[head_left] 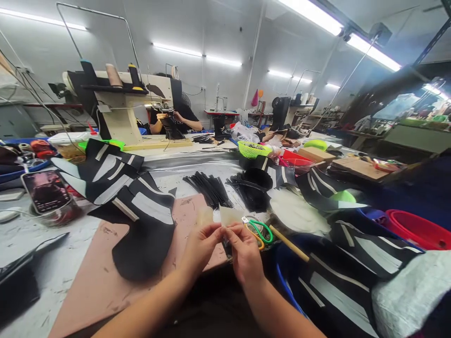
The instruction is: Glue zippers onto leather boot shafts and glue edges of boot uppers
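Note:
My left hand (200, 244) is closed in a pinch at the middle of the view, above the near edge of a pink board (88, 286). A pale yellowish sheet piece (204, 217) sticks up from its fingertips. Right against it, my right hand (246, 251) pinches a whitish sheet piece (230, 215). I cannot tell whether the two pieces are joined. Beside the right fingers lie scissors (265, 231) with green and orange handles. To the left, a black boot upper piece (144, 249) with pale strips lies on the board.
Black strips (207, 188) lie beyond my hands. A wooden-handled tool (291, 244) slants over a blue tub (282, 274) holding more black pieces. At left a phone (46, 191) leans upright. A sewing machine (120, 112) stands behind, with another person's arm (190, 123) beyond.

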`<state>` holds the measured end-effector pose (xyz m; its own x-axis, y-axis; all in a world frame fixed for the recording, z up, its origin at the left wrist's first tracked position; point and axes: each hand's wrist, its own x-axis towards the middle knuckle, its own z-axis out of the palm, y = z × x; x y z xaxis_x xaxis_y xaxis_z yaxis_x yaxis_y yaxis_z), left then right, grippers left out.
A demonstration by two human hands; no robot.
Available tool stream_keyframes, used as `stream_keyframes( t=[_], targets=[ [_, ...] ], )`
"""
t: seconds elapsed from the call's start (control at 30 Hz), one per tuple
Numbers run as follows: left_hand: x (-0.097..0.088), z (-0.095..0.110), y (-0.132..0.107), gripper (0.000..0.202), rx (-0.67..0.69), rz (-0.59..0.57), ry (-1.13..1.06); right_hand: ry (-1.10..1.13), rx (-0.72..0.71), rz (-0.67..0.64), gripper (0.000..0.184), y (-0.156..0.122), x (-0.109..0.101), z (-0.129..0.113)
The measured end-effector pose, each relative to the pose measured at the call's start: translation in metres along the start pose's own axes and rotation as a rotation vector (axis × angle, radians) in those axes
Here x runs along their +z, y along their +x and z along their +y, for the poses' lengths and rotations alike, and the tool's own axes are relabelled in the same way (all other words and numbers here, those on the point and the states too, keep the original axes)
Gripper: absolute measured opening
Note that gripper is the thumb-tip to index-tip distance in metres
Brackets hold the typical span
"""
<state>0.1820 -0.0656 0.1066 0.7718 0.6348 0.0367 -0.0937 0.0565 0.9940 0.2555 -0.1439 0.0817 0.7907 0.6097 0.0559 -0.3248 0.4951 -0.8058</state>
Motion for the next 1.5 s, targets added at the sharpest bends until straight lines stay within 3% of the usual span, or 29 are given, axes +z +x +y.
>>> stream_keyframes(
  t=[0.1,0.2,0.4,0.57,0.73,0.83,0.93,1.07,1.17,1.33,1.5],
  targets=[
    [-0.001,-0.004,0.0,0.033,0.012,-0.033,-0.013,0.045,0.053,-0.013,0.022,-0.004,0.005,-0.003],
    [-0.001,-0.008,0.0,0.035,-0.044,0.019,-0.118,0.1,0.12,-0.004,0.025,-0.003,0.0,-0.004],
    [-0.027,-0.007,0.006,0.038,-0.086,0.365,-0.34,0.163,-0.018,0.329,0.03,0.027,-0.044,-0.025],
    [-0.046,0.0,0.01,0.042,-0.131,0.363,-0.34,0.152,0.032,0.413,0.031,0.046,-0.072,-0.041],
    [-0.072,0.013,0.012,0.045,-0.056,0.552,-0.3,0.066,-0.211,0.634,0.031,0.058,-0.101,-0.054],
    [-0.087,0.022,0.013,0.05,-0.097,0.549,-0.199,-0.07,-0.281,0.654,0.034,0.061,-0.12,-0.064],
    [-0.089,0.03,0.013,0.049,-0.161,0.49,-0.132,-0.329,-0.431,0.698,0.034,0.063,-0.137,-0.075],
    [-0.072,0.032,0.017,0.034,-0.223,0.343,-0.016,-0.905,-0.75,0.777,0.026,0.069,-0.155,-0.095],
    [-0.045,0.025,0.026,0.031,-0.218,0.176,0.069,-1.2,-0.862,0.737,0.022,0.072,-0.163,-0.109],
    [0.029,0.005,0.057,0.038,-0.254,-0.175,0.238,-1.153,-0.941,0.861,0.025,0.06,-0.165,-0.114],
    [0.113,-0.011,0.116,0.036,-0.213,-0.23,0.214,-1.065,-0.947,0.938,0.028,0.031,-0.175,-0.116]
  ],
)
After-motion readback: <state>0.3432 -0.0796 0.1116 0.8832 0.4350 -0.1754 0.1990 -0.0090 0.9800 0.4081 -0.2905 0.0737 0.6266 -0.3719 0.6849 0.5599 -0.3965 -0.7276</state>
